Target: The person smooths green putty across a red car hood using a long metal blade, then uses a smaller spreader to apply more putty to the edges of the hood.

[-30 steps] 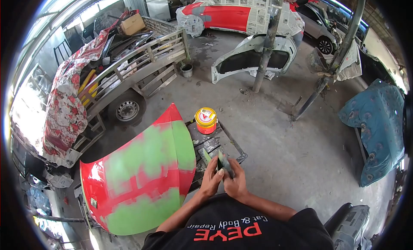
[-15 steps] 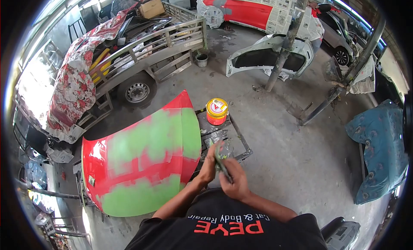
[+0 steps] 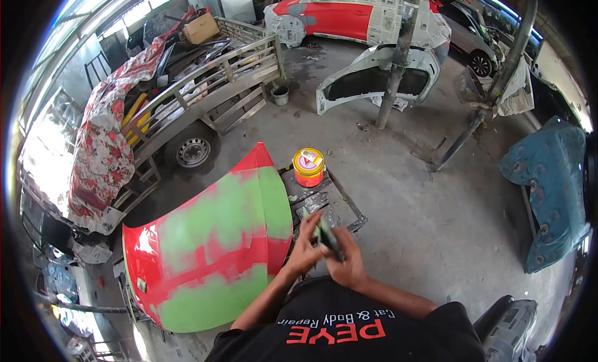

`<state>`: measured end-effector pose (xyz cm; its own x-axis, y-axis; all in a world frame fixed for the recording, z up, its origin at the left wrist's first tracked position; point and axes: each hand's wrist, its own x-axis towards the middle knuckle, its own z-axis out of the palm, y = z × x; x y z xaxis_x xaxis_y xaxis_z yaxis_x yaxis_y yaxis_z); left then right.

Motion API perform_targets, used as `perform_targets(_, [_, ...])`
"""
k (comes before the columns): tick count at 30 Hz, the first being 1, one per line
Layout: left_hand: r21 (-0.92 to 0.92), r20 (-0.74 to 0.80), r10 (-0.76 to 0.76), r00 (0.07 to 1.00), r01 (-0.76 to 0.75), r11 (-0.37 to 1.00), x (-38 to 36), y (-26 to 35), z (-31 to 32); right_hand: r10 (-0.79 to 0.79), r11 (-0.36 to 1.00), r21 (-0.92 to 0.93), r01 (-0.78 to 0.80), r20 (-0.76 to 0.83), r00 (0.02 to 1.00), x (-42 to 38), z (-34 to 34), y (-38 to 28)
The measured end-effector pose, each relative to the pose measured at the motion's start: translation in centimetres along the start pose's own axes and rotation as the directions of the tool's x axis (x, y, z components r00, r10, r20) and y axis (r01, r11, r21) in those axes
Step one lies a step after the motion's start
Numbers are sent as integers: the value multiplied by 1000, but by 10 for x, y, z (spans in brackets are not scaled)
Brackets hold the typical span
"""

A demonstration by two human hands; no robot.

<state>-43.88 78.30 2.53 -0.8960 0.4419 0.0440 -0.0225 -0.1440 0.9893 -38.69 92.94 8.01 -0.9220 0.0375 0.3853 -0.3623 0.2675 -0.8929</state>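
In front of my chest I hold a small flat dark piece with green along its edge; its exact kind I cannot make out. My left hand is closed at its left side, fingers pointing up. At its right side my right hand is closed around it, fingers partly hidden. To the left lies a red car hood with large light-green patches. Just beyond my hands, a yellow-and-red paint can with a lid stands on a dark metal stand.
A truck bed with slatted rails and a flowered cloth is at far left. A car masked with newspaper stands behind. A white hood leans by a post. A blue-covered panel is at right.
The flat piece has turned, showing more of its dark face. My hands have shifted slightly around it. The whole view has moved a little as my head turned.
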Motion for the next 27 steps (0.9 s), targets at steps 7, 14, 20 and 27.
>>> perform_targets(7, [21, -27, 45, 999, -45, 999, 3, 1, -16, 28, 1000, -1, -28, 112, 993, 1, -5, -16])
perform_targets(14, [211, 99, 55, 994, -75, 975, 0, 10, -15, 204, 978, 43, -203, -3, 979, 9, -11, 14])
perform_targets(20, [91, 179, 37, 983, -54, 994, -5, 26, -18, 206, 963, -149, -225, -132, 970, 11, 4, 35])
perform_targets(27, [-254, 132, -78, 988, 110, 961, -6, 5, -22, 32, 908, -415, -54, -59, 998, 12, 4, 38])
